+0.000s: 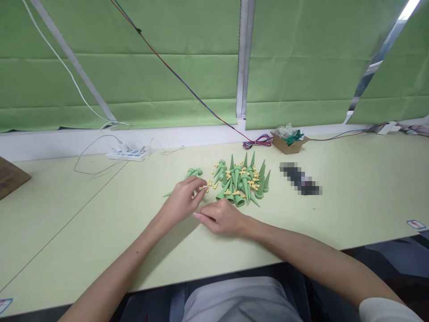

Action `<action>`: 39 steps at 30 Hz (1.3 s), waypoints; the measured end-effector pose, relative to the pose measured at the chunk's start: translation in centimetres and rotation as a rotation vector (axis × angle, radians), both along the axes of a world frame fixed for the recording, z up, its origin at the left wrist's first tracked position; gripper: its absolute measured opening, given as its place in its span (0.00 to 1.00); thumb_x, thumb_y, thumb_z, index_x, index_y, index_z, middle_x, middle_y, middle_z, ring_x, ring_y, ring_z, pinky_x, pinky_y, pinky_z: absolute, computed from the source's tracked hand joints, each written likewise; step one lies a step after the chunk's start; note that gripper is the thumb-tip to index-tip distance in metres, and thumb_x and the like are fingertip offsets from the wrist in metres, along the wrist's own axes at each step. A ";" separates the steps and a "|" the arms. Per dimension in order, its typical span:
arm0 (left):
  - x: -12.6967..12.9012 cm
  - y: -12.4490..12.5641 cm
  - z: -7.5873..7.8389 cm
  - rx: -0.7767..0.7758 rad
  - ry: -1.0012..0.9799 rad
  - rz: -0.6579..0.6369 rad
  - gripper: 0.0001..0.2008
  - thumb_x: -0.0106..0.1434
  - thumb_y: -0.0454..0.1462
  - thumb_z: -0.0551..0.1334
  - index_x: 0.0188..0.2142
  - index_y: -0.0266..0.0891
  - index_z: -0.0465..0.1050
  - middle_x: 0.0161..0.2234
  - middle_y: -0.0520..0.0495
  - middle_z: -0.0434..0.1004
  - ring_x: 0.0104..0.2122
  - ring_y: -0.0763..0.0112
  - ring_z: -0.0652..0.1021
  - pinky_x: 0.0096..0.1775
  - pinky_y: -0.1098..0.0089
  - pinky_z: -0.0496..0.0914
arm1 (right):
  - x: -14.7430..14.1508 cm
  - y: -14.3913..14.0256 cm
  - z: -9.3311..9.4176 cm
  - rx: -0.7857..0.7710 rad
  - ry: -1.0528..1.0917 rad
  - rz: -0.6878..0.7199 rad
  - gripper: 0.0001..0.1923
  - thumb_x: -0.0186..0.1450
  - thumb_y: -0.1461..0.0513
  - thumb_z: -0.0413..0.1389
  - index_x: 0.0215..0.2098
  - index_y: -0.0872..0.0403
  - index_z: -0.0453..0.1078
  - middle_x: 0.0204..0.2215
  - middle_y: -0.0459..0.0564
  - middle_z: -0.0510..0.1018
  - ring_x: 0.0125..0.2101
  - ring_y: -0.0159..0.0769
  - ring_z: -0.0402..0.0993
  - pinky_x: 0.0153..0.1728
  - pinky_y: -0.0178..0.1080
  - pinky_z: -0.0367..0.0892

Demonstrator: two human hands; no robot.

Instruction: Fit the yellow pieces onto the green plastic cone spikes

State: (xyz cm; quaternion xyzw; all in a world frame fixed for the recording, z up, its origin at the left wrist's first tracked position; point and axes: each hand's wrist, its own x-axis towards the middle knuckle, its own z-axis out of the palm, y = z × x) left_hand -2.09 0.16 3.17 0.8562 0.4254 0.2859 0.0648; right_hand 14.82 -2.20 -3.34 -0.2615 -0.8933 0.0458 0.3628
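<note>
My left hand (184, 197) reaches over the table with thumb and fingertips pinched at a small yellow plastic piece (202, 188). More small yellow pieces (214, 185) lie just beyond its fingertips. Closer to me, my right hand (223, 217) is closed, thumb against bent fingers; anything inside it is hidden. Past both hands spreads a pile of green cone-shaped plastic spikes (245, 184), some standing point up, others lying on their sides. Yellow pieces (256, 179) are scattered among them. A couple of separate green spikes (194, 172) lie behind my left hand, partly covered by it.
An open cardboard box (289, 146) with plastic bags stands by the wall, beside a coiled red-and-blue cable (257, 141). A blurred-out dark object (300, 179) lies right of the pile. A power strip (129, 154) is at the back left; a brown board (11, 178) sits far left.
</note>
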 end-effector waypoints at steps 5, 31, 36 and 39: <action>-3.5 2.8 0.8 -0.115 0.128 0.159 0.12 0.65 0.44 0.58 0.39 0.41 0.77 0.33 0.47 0.81 0.31 0.63 0.77 0.34 0.66 0.69 | 0.0 0.0 0.0 -0.071 -0.022 -0.001 0.23 0.76 0.58 0.49 0.22 0.54 0.62 0.19 0.43 0.68 0.21 0.27 0.61 0.27 0.34 0.53; -5.3 4.8 -2.7 -0.115 0.263 0.238 0.17 0.61 0.52 0.61 0.27 0.43 0.64 0.29 0.48 0.72 0.28 0.64 0.73 0.30 0.66 0.62 | 0.3 0.0 0.3 -0.134 -0.028 0.017 0.20 0.74 0.61 0.52 0.23 0.54 0.62 0.20 0.43 0.70 0.22 0.28 0.60 0.28 0.34 0.52; -5.4 4.9 -2.9 -0.123 0.230 0.216 0.17 0.60 0.52 0.63 0.27 0.43 0.65 0.29 0.49 0.72 0.28 0.64 0.73 0.30 0.66 0.62 | 0.4 0.0 0.3 -0.153 -0.043 0.016 0.20 0.74 0.61 0.52 0.23 0.55 0.63 0.20 0.44 0.71 0.22 0.28 0.61 0.29 0.33 0.53; -5.4 4.9 -3.0 -0.120 0.211 0.203 0.18 0.59 0.53 0.63 0.27 0.42 0.65 0.28 0.49 0.72 0.28 0.64 0.73 0.30 0.67 0.63 | 0.4 0.0 0.3 -0.162 -0.057 0.013 0.20 0.74 0.61 0.52 0.23 0.55 0.63 0.20 0.44 0.71 0.22 0.28 0.62 0.29 0.33 0.53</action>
